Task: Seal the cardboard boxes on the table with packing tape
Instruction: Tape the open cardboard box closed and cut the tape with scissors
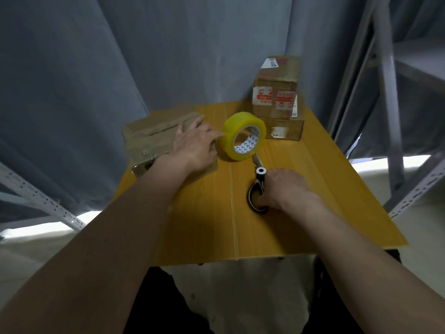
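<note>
On the yellow table, the left hand rests on a flat cardboard box at the far left corner, fingertips touching the tilted tape roll. The right hand grips black scissors near the middle. Three stacked boxes occupy the far right corner.

Grey curtains are hanging behind a yellow wooden table, closing off its far edge. Grey metal shelving is standing past the table's right edge, and light is falling on the pale floor.

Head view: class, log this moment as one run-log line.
left hand: resting on flat box | right hand: gripping scissors | tape roll: upright on table | sealing: not started
</note>
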`<move>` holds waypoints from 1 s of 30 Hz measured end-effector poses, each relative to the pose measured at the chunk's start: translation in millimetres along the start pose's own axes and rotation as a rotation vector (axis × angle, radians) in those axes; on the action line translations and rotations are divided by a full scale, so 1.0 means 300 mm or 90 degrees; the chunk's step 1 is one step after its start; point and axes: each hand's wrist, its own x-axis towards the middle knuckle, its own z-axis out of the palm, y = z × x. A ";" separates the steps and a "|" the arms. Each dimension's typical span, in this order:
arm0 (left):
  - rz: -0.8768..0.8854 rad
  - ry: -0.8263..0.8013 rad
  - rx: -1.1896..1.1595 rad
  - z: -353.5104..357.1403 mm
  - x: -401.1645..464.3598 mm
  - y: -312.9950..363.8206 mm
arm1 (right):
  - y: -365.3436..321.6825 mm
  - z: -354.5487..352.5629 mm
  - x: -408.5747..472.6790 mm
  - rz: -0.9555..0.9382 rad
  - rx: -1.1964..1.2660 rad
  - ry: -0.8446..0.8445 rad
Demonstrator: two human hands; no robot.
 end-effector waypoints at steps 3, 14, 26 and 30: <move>-0.004 -0.012 0.003 -0.006 -0.004 0.009 | 0.023 -0.008 0.007 0.024 -0.005 0.000; -0.014 -0.006 -0.007 0.006 0.012 -0.003 | 0.144 -0.013 -0.034 0.084 0.929 -0.398; -0.048 0.032 -0.175 -0.027 -0.016 -0.003 | 0.068 0.079 -0.106 -0.213 1.060 -0.482; -0.084 0.009 -0.190 -0.027 -0.022 0.000 | 0.042 0.075 -0.089 -0.210 1.029 -0.514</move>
